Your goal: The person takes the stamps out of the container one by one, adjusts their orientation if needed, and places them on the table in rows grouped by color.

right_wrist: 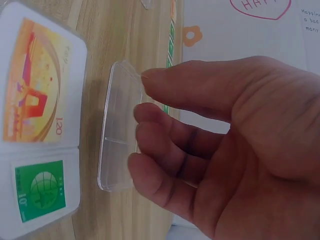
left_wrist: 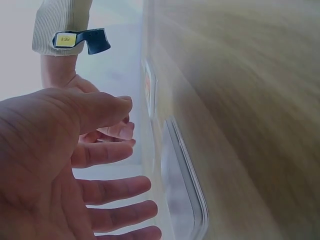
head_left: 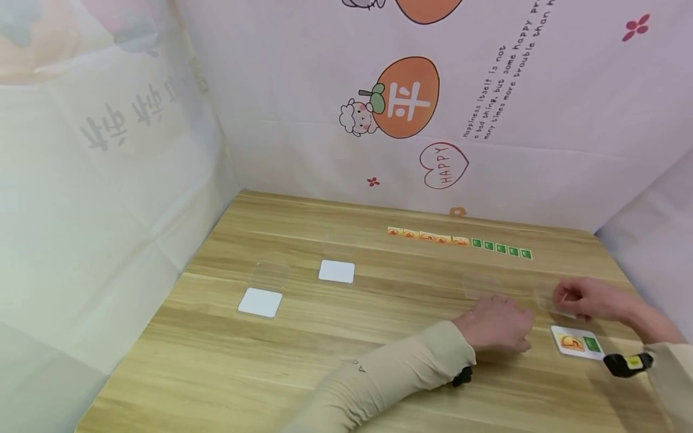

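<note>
My left hand [head_left: 498,325] hovers low over the table, with its fingers spread loosely and nothing in them. Beside its fingertips, a flat pale plastic case [left_wrist: 180,190] appears in the left wrist view; the hand hides it from the head view. My right hand [head_left: 590,299] is loosely curled, fingertips right at the edge of a clear plastic lid [right_wrist: 120,135]. Closer to me than that lid lies a white stamp case [head_left: 551,332], holding an orange stamp [right_wrist: 37,85] and a green stamp [right_wrist: 42,190].
Along the back runs a row of orange stamps [head_left: 426,236], continued by green stamps [head_left: 500,248]. Two white cases [head_left: 337,272] lie at the left, each with a clear lid [head_left: 271,273] behind it. Another clear lid [head_left: 482,285] lies behind my left hand. Printed cloth [head_left: 303,120] encloses the table.
</note>
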A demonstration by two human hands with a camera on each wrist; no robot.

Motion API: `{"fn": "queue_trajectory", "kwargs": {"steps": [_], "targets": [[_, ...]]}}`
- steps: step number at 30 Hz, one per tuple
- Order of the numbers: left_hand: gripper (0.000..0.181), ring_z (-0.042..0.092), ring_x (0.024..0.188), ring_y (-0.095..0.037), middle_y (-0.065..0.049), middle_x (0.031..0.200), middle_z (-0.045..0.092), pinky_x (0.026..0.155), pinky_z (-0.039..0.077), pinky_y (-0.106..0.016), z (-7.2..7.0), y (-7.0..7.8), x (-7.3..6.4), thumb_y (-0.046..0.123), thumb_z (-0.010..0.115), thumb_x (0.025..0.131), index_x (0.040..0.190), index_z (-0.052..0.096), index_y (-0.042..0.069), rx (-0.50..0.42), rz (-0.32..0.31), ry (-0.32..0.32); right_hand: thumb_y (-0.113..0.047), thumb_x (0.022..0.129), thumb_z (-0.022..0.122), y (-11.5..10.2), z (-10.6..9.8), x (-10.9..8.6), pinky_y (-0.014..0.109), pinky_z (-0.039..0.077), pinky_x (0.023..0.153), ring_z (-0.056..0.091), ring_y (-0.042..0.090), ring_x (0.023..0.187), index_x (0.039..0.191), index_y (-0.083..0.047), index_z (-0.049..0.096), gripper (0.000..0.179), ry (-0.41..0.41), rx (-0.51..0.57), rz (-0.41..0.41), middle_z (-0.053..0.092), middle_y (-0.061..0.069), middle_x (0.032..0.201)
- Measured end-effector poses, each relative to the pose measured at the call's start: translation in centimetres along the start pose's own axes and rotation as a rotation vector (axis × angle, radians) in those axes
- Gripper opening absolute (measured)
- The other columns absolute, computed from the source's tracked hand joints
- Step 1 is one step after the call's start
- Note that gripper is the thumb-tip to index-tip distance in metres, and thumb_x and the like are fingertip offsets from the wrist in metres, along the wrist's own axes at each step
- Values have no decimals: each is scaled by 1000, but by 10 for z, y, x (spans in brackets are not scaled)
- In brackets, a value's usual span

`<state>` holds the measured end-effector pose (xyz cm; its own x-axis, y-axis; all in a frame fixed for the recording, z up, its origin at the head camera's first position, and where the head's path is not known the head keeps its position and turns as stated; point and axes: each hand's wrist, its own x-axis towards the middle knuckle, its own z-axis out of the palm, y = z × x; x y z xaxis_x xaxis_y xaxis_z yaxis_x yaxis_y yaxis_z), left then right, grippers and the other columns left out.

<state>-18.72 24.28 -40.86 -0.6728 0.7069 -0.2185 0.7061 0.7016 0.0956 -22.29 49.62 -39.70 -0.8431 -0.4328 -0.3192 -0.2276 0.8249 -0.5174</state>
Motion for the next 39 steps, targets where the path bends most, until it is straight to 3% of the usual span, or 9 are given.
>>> {"fn": "queue_trajectory", "kwargs": {"steps": [5, 10, 16, 22, 30, 36, 39], "targets": [[29, 52, 103, -2, 18, 113, 56, 87, 47, -26, -1, 5, 2, 56, 54, 94, 118, 51, 39, 7, 4, -1, -7, 95, 60, 1, 0, -8, 23, 43, 45, 48, -1, 53, 91, -5, 59, 4, -43, 20, -68, 53, -10, 66], [24, 50, 91, -4, 15, 101, 56, 77, 47, -25, -2, 9, 4, 53, 54, 95, 112, 52, 37, 6, 6, 8, -3, 95, 59, 1, 0, -15, 22, 40, 42, 46, -3, 52, 91, -8, 58, 6, -78, 47, -115, 51, -14, 67], [40, 50, 113, -3, 19, 124, 54, 91, 47, -28, -5, 13, 6, 54, 53, 95, 132, 45, 41, -11, -10, -28, 0, 93, 58, 2, 3, -24, 22, 40, 43, 46, -3, 56, 94, -3, 55, 4, -116, 100, -98, 50, -13, 71], [24, 52, 94, -4, 18, 107, 57, 80, 48, -28, -4, 16, 13, 54, 53, 95, 115, 51, 40, -31, -18, -13, -3, 93, 60, 4, 6, -27, 21, 40, 44, 47, -2, 56, 98, -3, 57, 6, -124, 93, -63, 50, -11, 72], [24, 53, 104, -5, 19, 117, 56, 85, 47, -30, -2, 19, 19, 53, 53, 95, 116, 52, 42, -58, -61, 2, -8, 93, 63, 7, 11, -29, 21, 42, 44, 47, -3, 57, 97, -7, 58, 7, -110, 64, -50, 50, -11, 73], [38, 48, 117, -5, 20, 129, 50, 95, 43, -31, 4, 28, 26, 55, 53, 95, 131, 45, 44, -27, -102, -3, -8, 93, 63, 4, 15, -30, 21, 41, 45, 46, -1, 58, 96, -9, 57, 6, -122, 50, -6, 47, -8, 73], [37, 44, 120, -6, 20, 132, 46, 99, 40, -34, 8, 33, 28, 52, 50, 96, 132, 44, 44, -21, -107, 8, -10, 93, 63, 3, 17, -31, 21, 42, 45, 46, -1, 57, 95, -8, 56, 7, -120, 39, 11, 46, -6, 73]]}}
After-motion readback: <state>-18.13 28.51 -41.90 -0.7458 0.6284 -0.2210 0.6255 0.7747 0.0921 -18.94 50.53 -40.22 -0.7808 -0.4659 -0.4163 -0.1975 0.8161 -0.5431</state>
